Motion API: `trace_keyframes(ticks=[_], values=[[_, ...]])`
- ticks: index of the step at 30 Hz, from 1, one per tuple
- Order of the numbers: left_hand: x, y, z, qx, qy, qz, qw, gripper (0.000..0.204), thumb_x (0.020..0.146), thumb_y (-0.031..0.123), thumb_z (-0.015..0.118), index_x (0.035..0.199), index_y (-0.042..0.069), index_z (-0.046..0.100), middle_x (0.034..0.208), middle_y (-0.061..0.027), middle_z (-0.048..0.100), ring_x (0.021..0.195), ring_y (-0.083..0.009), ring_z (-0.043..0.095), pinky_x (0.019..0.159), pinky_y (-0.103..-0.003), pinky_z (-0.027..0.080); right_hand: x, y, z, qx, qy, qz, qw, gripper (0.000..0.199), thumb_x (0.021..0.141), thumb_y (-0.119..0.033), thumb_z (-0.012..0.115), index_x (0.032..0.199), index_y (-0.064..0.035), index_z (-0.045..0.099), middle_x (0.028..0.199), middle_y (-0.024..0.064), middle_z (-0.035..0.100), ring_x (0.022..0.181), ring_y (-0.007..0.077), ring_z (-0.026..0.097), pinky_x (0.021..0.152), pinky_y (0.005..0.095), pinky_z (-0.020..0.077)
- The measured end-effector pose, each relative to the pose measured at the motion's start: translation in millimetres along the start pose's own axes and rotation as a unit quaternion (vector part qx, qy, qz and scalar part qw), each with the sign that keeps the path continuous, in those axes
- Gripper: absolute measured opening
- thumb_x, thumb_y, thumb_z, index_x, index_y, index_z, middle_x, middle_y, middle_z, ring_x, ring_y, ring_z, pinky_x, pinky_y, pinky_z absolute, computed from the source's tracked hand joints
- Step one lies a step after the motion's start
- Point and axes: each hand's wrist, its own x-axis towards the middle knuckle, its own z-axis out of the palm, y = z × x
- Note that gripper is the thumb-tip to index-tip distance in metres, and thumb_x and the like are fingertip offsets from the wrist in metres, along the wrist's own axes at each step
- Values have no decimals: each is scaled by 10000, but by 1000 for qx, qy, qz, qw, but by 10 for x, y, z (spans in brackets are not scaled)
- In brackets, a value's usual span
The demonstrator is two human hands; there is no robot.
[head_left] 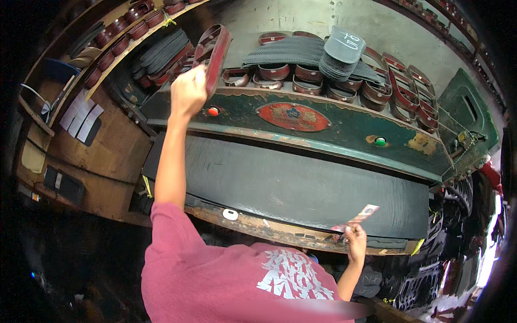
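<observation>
My left hand (188,92) is raised at the upper left, its fingers wrapped round a dark red sole-shaped cutting die (218,60) held on edge. The die is above the machine's green beam (237,111), near a red button (214,111). Lower right, my right hand (356,243) pinches a narrow flat strip (367,213), pale with reddish parts. I cannot make out what kind of strip it is. Under that hand lies the front edge of a wide black sheet (291,180) spread on the machine bed.
Several red cutting dies (308,86) stand on the beam's top, with stacked grey ridged sheets (283,54) and dark sole-shaped pieces (343,48). A green button (380,141) sits at the beam's right. A small white object (230,214) lies on the front ledge. More dies (121,46) line the left shelf.
</observation>
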Motion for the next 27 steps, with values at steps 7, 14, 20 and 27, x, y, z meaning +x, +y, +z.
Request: trace_keyframes(ticks=[7,14,20,27], values=[[750,-619,996,87,-149,21,985,380,965,345,428,965,109,726,919,-214,724,888,-430,696,811,-522,546,204,352,762,-74,4,87,993,188,931,-70,688,1112,-20,681,862,-25,662,715,64,553,673,235,451],[712,-858,1398,73,-124,55,988,410,994,317,385,946,96,727,961,-197,740,885,-424,711,808,-530,570,-172,473,1078,-45,54,98,993,208,941,-80,670,1142,-24,683,823,-37,621,696,66,516,636,237,422],[226,-520,963,-79,130,164,975,327,1069,211,455,1120,-14,687,1032,-217,682,977,-308,647,937,-401,482,-186,591,1301,8,75,73,995,190,956,-139,695,1106,-25,670,936,-13,664,783,79,576,727,251,478],[-2352,1066,601,-508,-523,-160,666,396,1072,296,536,1334,3,585,1158,-144,689,1093,-226,653,975,-361,512,-419,194,1713,108,61,-11,992,184,960,-30,683,1136,20,666,1103,43,716,985,88,648,900,264,515]])
